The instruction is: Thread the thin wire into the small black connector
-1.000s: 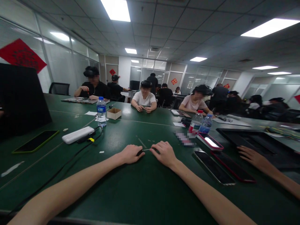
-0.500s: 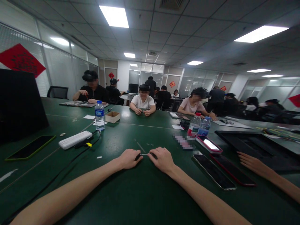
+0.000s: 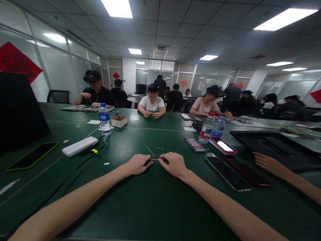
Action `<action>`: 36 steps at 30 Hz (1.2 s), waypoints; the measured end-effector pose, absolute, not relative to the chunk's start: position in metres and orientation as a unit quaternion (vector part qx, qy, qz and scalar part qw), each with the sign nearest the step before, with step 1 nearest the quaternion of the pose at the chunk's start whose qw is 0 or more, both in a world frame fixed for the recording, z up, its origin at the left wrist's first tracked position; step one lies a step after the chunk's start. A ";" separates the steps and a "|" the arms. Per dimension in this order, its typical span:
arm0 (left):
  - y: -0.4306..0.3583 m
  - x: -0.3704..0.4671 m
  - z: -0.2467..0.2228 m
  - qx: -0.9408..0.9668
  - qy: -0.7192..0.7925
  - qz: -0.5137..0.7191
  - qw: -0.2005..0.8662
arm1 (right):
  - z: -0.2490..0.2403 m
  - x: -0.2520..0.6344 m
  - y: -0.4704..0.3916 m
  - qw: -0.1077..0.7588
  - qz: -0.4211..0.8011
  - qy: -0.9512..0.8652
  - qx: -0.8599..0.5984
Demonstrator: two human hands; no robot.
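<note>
Both my hands rest low over the green table, closed and facing each other. Between them runs a thin pale rod with a dark piece at either end; its exact kind is too small to make out. My left hand has its fingers and thumb round the left dark end. The right dark end sits in the grip of my right hand. Most of both dark ends is hidden by my fingers.
Left are a white power strip, a green-edged phone, a water bottle and a small box. Rightward lie phones, bottles and a black tray beside another person's hand. People sit opposite.
The view has tilted slightly, so the tabletop things sit a little higher in the picture. My hands keep the same grip on the thin rod.
</note>
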State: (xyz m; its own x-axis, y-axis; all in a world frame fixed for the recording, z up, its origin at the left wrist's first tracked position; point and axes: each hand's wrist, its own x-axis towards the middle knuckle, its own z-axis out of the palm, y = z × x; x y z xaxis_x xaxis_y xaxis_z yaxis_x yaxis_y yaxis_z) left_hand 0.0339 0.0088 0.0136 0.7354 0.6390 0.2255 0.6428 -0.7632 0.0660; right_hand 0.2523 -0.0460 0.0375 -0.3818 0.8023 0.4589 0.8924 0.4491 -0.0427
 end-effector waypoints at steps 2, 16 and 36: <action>0.009 0.035 0.014 -0.930 -0.348 -0.118 0.007 | 0.038 0.252 -0.046 0.234 -0.088 -0.834 -0.491; 0.009 0.035 0.015 -0.930 -0.348 -0.119 -0.007 | 0.034 0.260 -0.038 0.201 -0.076 -0.838 -0.501; 0.010 0.034 0.016 -0.930 -0.342 -0.133 -0.020 | 0.034 0.254 -0.040 0.189 -0.089 -0.829 -0.519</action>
State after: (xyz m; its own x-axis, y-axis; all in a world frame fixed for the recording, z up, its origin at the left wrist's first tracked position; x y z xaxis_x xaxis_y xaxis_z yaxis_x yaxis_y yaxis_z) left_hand 0.0339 0.0098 0.0155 0.7310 0.6414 0.2329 0.6309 -0.7653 0.1277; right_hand 0.2538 -0.0404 0.0337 -0.3898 0.8264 0.4064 0.8940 0.4455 -0.0483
